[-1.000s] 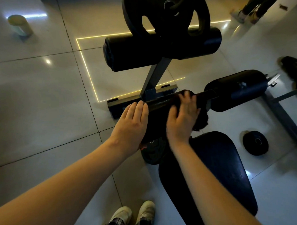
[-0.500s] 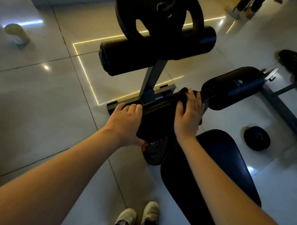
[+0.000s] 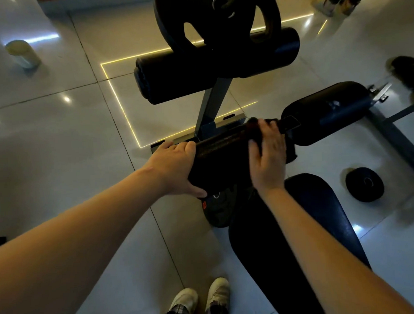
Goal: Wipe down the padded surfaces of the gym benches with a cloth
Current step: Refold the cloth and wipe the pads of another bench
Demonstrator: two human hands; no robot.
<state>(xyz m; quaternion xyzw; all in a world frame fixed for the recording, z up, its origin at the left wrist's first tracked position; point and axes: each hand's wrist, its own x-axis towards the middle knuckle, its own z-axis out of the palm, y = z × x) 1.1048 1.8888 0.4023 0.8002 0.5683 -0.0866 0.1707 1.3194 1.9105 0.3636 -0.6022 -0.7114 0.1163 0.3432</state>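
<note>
Dark cloth lies under the person's right grip, whose fingers curl over it and pin it against the right end of the near foam roller. At that roller's left end the left grip clasps the foam, fingers over the top, thumb beneath. Behind the roller stands a second roller. On its near side is the counter's black seat pad.

Glossy pale floor tiles with dark grout lines carry bright spots of reflected light. A thin yellow light strip traces a rectangle in the floor. A pale cylindrical container stands far left; a small black weight plate lies on the tiles at right
</note>
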